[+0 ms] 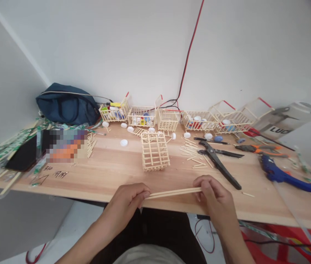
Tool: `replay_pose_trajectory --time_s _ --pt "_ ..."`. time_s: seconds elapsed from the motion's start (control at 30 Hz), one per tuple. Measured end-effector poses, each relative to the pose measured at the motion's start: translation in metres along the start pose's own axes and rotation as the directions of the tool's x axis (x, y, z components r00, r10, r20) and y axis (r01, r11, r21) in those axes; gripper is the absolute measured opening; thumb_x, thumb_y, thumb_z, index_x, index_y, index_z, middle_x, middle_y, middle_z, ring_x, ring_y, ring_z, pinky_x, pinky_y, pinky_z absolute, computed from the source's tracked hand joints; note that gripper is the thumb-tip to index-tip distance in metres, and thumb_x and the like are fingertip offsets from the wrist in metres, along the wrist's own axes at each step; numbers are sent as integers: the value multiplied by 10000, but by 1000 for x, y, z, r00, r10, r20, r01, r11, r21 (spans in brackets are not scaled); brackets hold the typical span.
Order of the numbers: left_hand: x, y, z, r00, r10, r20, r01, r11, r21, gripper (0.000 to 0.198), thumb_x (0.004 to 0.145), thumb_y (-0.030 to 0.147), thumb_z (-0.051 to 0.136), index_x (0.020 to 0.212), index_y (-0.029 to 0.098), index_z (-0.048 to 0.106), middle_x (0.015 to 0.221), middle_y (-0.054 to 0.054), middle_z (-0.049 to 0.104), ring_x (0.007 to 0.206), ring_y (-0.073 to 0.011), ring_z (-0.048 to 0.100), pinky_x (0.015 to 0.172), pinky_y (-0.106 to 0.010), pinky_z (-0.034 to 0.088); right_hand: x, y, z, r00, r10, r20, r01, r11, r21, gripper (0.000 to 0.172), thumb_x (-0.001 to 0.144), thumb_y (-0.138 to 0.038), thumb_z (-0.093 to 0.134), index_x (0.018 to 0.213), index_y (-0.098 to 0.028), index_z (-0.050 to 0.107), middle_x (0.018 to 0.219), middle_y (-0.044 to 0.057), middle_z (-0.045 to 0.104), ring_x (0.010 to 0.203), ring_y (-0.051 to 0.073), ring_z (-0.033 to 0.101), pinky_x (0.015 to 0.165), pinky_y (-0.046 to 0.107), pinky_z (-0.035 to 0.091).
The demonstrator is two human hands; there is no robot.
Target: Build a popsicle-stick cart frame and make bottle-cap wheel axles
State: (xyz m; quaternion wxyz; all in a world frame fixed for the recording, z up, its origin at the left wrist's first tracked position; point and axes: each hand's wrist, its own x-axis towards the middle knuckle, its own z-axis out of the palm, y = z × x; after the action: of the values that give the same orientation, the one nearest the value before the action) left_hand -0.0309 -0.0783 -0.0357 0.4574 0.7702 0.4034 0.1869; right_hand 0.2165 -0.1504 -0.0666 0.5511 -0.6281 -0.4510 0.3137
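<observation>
Two slim wooden sticks, likely chopsticks, lie side by side between my hands over the table's front edge. My left hand pinches their left ends. At the other end, my right hand is closed round them with thumb and fingers. Just beyond the sticks stands a small slatted frame built from short wooden sticks, touched by neither hand. Short cut stick pieces are scattered to its right, beside black-handled cutters.
Several small stick-built carts with bottle-cap wheels line the wall. At right lie a blue glue gun and orange-handled pliers. Wrapped chopsticks, a dark phone-like slab and a blue bag occupy the left.
</observation>
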Motion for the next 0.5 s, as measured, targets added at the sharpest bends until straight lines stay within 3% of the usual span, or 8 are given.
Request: replay_pose_trajectory --time_s 0.1,0.17,0.23,0.3,0.37,0.43,0.5 --pt "-7 -5 -9 998 55 -31 -52 994 91 344 970 332 390 701 175 535 638 24 519 628 -113 489 624 -215 351 3 -12 -5 958 -110 266 178 952 -248 255 931 -391 537 825 -210 684 822 41 665 752 169 602 687 257 441" --pt "-10 -6 -15 996 89 -29 -85 989 118 321 974 334 394 771 180 589 694 13 576 670 -120 524 656 -219 367 2 -19 -3 893 -80 443 249 907 -339 221 944 -340 524 889 -220 702 875 40 691 835 174 621 745 253 439" --pt "-12 -5 -22 996 83 -36 -79 992 102 284 957 339 443 806 187 628 738 3 617 711 -126 550 673 -220 378 -1 -24 1 840 -21 541 269 884 -382 232 954 -330 508 880 -216 696 817 25 689 779 158 619 707 240 431" --pt "-12 -4 -28 996 8 -86 -7 1000 14 225 908 357 536 812 191 654 764 -2 637 696 -124 549 637 -217 379 -5 -26 6 814 29 581 250 884 -395 284 960 -347 492 802 -200 677 721 12 665 692 142 601 644 229 414" --pt "-11 -2 -33 984 -107 -141 83 982 -170 191 832 381 637 849 193 666 753 3 628 603 -103 506 559 -209 356 -8 -25 12 820 61 570 199 902 -382 334 956 -371 492 729 -190 657 642 2 640 615 127 576 589 221 393" --pt "-10 -1 -34 969 -197 -151 129 918 -376 260 773 404 702 914 190 663 673 21 583 527 -84 451 507 -199 323 -11 -22 19 838 73 541 139 930 -340 344 946 -385 502 718 -189 670 603 0 641 584 123 568 569 218 387" --pt "-7 -1 -31 967 -211 -144 108 850 -516 304 754 423 722 909 171 655 598 36 530 511 -81 437 505 -196 315 -15 -20 28 843 99 528 62 959 -278 340 940 -394 502 757 -189 701 592 4 657 562 123 569 554 215 393"
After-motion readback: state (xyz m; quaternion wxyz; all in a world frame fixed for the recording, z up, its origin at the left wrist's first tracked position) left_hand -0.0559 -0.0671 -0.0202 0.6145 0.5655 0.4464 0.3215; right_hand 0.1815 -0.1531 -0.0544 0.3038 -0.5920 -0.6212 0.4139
